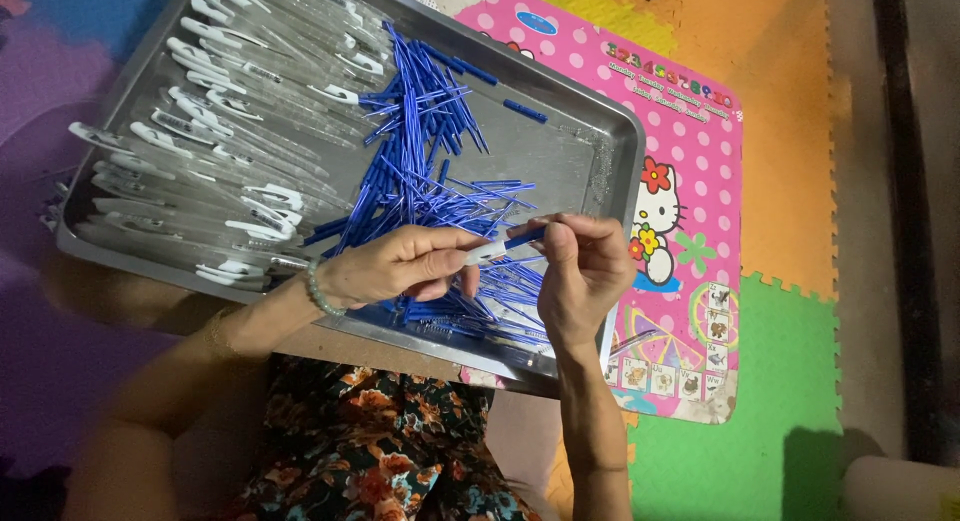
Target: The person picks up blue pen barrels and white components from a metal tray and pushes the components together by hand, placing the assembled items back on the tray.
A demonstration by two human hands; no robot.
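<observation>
While the left hand (400, 266) pinches a clear barrel (487, 251) above the tray (590, 131), the right hand (580, 266), gripping a blue refill (525, 237), should probably feed it in straight.

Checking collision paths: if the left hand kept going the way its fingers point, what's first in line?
The left hand points right, holding a clear pen barrel. First in line is the right hand, pinching a blue refill at the barrel's tip. Depth looks matched, though one view can't confirm.
</observation>
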